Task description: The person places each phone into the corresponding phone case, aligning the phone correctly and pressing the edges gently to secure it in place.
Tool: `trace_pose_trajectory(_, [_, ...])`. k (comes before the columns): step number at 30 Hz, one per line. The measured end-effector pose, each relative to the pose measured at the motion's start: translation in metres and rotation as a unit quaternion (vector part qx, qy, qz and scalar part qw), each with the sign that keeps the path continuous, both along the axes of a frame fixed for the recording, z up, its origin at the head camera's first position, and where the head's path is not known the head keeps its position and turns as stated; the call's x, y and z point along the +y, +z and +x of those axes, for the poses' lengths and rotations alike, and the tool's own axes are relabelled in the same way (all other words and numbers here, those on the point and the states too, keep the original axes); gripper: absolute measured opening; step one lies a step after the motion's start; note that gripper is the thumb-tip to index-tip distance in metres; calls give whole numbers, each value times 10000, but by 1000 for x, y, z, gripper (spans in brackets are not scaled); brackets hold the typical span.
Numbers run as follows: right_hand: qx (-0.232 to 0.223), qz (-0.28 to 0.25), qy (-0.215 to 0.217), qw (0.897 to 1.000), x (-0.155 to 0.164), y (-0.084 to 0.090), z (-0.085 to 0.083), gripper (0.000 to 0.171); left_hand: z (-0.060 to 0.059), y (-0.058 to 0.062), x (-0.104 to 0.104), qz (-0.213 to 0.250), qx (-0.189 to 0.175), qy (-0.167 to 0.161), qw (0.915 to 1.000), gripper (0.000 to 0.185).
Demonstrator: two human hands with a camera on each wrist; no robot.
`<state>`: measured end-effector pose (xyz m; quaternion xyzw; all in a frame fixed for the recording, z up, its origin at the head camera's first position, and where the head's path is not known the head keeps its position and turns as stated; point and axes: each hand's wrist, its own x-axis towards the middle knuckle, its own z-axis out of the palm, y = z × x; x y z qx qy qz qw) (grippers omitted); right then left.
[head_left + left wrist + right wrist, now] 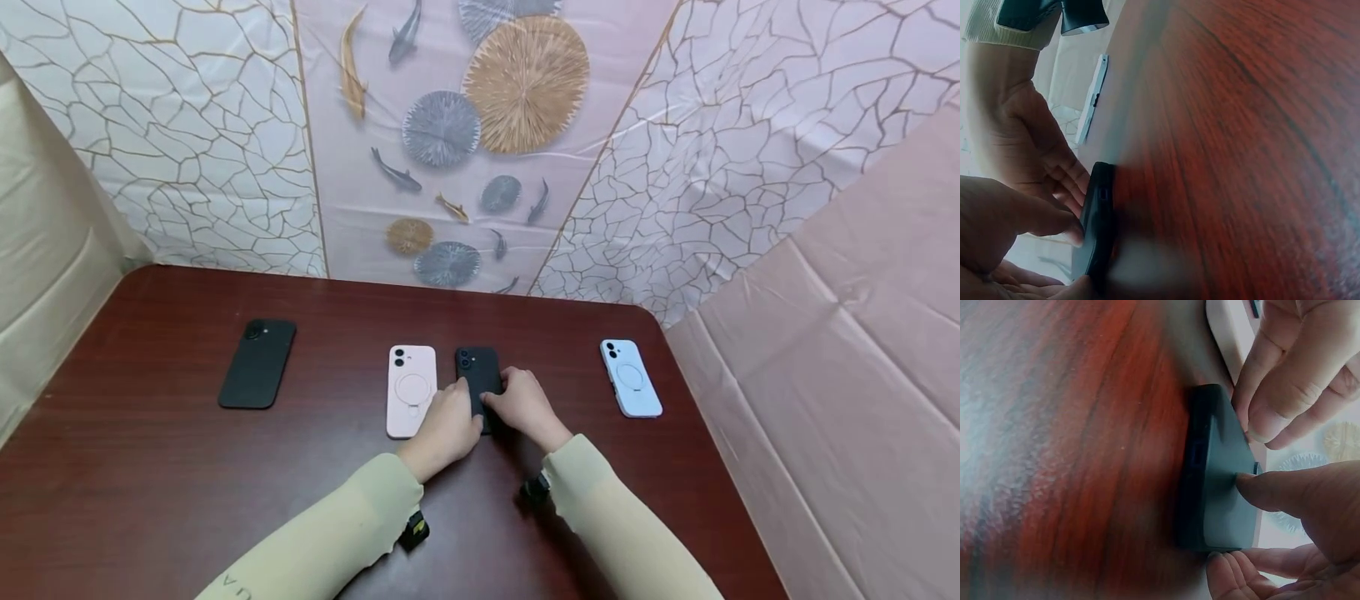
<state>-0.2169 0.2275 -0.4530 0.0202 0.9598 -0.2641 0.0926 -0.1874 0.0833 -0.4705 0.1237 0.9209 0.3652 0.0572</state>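
Note:
Near the middle of the table lies a black phone [480, 373], back side up, with two camera lenses at its top left. My left hand [446, 425] pinches its left edge, thumb over the back. From the other side my right hand [527, 405] grips the right edge, its thumb on the phone's back in the right wrist view. The lower edge with its charging port [1197, 454] faces both wrist cameras, close over the wood. Just left of it lies a pink phone [411, 371] with a ring on its back, partly behind my left hand.
A second black phone [258, 364] lies farther left on the dark red wooden table [135, 475]. Toward the right edge lies a light blue phone [631, 387] with a ring on its back. Patterned cloth [450, 200] hangs behind the table, with pale covers at both sides.

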Motion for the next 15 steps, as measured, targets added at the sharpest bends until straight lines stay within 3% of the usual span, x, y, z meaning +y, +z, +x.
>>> trace_pose_trajectory(4, [38, -53, -108, 9999, -3, -1, 3, 49, 3, -1, -4, 174, 52, -90, 9998, 65])
trace_pose_trajectory(7, [116, -64, -185, 9997, -4, -3, 7, 51, 7, -1, -10, 578, 35, -224, 9981, 64])
trace_pose_trajectory(13, [474, -239, -290, 9982, 3, 0, 13, 56, 14, 9, -36, 1634, -103, -217, 9863, 58])
trace_pose_trajectory(15, [576, -266, -294, 9976, 12, 6, 14, 57, 15, 14, -50, 1774, -62, -111, 9841, 55])
